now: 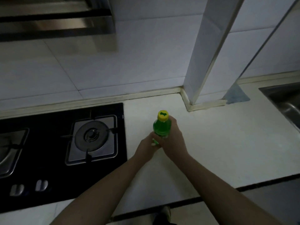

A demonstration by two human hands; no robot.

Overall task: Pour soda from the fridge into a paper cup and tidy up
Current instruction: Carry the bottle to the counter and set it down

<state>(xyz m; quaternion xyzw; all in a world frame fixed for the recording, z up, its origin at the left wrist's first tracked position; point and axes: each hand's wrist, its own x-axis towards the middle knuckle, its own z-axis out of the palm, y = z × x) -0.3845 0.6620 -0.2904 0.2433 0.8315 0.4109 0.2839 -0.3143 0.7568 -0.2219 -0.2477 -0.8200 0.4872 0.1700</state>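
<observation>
Two bare forearms entering from the lower edge, converging on a green soda bottle (162, 127) with a yellow cap (163, 115), cap on. Bottle upright or nearly so on the pale countertop (211, 143), held between both hands. Right hand (174, 140) wrapped round the right side of the bottle, fingertips reaching up to just below the cap: gripping the bottle. Left hand (146, 146) lower and to the left, fingers curled against the bottle's lower part, gripping it as well; bottom of the bottle hidden behind the two hands, contact with the countertop not discernible. Left of the left hand, close by: black gas hob (65, 176) set into the countertop, one round burner (92, 135) with its pan support nearest the hand, a second burner (8, 151) cut off at the frame edge, two metallic knobs (41, 185) along the near side of the hob. Beyond the hands: tiled wall (146, 62) with a pale sealing strip along its foot. Beyond and to the right of the right hand: white tiled column (206, 54) rising from the countertop, with a bluish cloth (236, 95) lying just behind it. Well to the right: corner of a steel sink (285, 101). Above the hob, at upper left: steel range hood (56, 21). Scene dim throughout, fine detail on the bottle label not legible
</observation>
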